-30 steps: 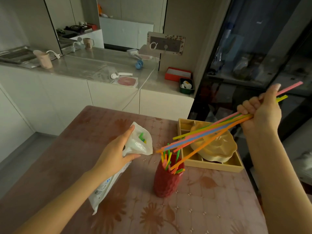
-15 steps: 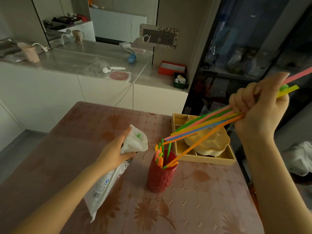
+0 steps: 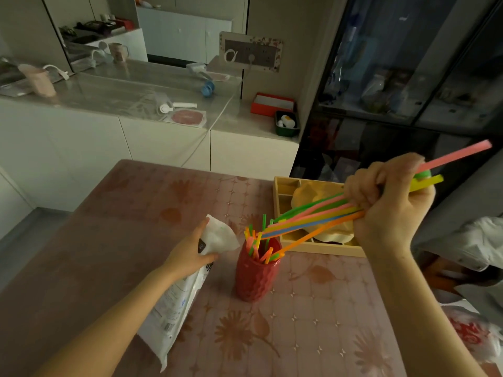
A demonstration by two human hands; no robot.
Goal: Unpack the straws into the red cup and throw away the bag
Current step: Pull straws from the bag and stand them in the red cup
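Right grip (image 3: 386,205) clenches the straws (image 3: 313,214), now lowered so their tips reach the red cup (image 3: 255,273). Left grip (image 3: 187,257) clutches the bag (image 3: 177,300); binning comes next.

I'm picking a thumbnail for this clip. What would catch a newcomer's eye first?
The fan of bright straws gripped in the right hand, slanting down toward the red cup at the table's centre, where shorter straw ends already stick up. Next, the white bag held in the left hand just left of the cup.
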